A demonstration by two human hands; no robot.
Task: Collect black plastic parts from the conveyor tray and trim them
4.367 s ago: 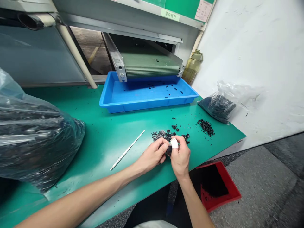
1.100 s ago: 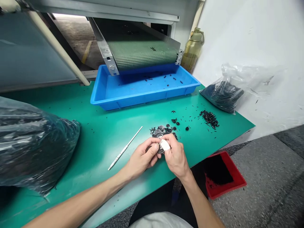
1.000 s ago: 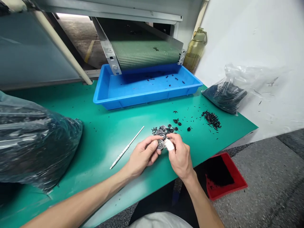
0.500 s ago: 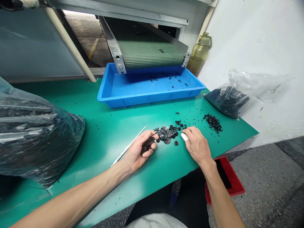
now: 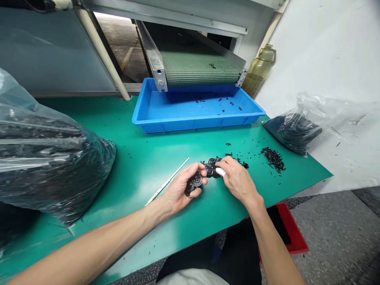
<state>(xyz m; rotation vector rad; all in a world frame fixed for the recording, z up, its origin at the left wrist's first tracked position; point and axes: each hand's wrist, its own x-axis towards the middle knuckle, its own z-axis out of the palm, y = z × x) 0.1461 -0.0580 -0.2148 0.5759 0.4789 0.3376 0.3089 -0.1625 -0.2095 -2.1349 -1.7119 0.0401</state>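
My left hand [image 5: 180,189] is palm up, its fingers curled around several round black plastic discs [image 5: 196,180] with raised rings. My right hand [image 5: 240,179] reaches over a pile of the same kind of black discs [image 5: 209,170], its fingertips pinched together at the pile. A white cover wraps the right thumb. Whatever lies between the right fingertips is hidden. Smaller black parts [image 5: 244,164] lie behind that hand, partly covered by it. A thin white stick-like tool [image 5: 166,183] rests on the green table [image 5: 130,174] beside my left hand.
A blue tray [image 5: 190,126] with scattered black bits stands under the end of a green conveyor belt [image 5: 202,75]. A heap of tiny black pieces [image 5: 273,159] and a plastic bag [image 5: 297,126] lie right. A large filled bag [image 5: 59,158] stands left; a red bin [image 5: 299,239] sits below.
My right hand has moved left, from the small parts to the disc pile near my left hand. The left hand keeps its discs. The view has shifted slightly.
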